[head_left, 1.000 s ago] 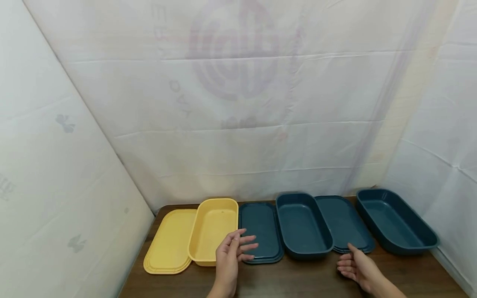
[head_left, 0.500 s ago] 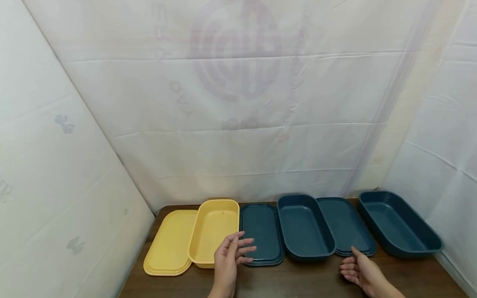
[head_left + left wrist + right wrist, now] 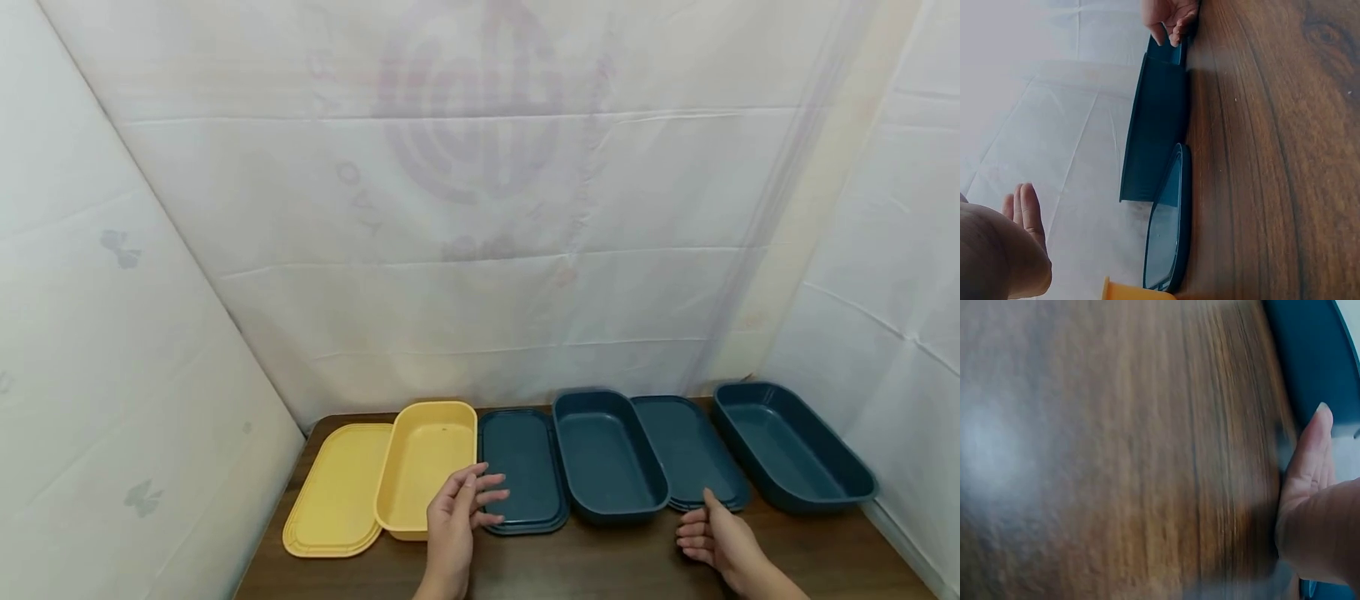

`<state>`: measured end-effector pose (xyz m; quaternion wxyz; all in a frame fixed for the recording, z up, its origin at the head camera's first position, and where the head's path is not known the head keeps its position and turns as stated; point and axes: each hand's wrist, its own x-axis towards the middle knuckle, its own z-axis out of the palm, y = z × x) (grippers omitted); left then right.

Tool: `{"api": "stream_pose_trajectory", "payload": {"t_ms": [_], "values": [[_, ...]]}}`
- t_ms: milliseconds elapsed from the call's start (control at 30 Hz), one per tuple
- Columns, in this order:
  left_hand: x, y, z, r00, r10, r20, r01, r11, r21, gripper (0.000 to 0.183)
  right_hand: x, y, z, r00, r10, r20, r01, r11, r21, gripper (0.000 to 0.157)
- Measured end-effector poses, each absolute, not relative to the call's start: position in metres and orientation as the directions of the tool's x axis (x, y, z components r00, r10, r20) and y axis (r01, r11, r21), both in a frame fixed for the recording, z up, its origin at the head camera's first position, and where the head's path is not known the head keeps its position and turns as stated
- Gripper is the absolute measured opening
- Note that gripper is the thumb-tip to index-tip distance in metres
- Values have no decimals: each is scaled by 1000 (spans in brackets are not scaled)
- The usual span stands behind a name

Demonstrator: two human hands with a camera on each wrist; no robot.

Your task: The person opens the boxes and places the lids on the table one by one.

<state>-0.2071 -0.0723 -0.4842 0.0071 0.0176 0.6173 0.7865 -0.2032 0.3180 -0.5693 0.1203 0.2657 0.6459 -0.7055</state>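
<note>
My left hand hovers over the near right corner of a yellow container, its fingers loosely spread and holding nothing. Beyond those fingers lies a dark teal lid, flat on the table. My right hand is close to the near edge of a second teal lid, with relaxed fingers and nothing in them. Between the two teal lids stands a teal container. A larger-looking teal container is at the far right. The left wrist view shows my left hand raised above the wooden surface.
A yellow lid lies at the left, its right side against the yellow container. The wooden table backs onto a white sheet. White side walls flank it.
The head view shifts slightly. Both hands stay almost in place with relaxed fingers, and the containers and lids keep their arrangement.
</note>
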Motion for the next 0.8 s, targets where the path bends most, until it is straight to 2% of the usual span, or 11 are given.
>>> {"api": "stream_pose_trajectory", "payload": {"t_ms": [300, 567, 700, 800], "values": [[-211, -76, -485, -999, 33, 35, 27, -224, 974, 44, -213, 321, -571, -836, 175, -521, 506, -125, -854, 75], [-211, -82, -492, -999, 3, 40, 39, -200, 979, 43, -212, 312, -570, -837, 188, -513, 509, -76, -858, 69], [-208, -82, -491, -992, 34, 125, 121, -100, 988, 36, -207, 315, -564, -833, 239, -499, 488, -109, -866, 61], [-204, -80, -488, -974, 123, 192, 198, 38, 979, 31, -205, 317, -559, -817, 359, -452, 450, -95, -888, 59]]}}
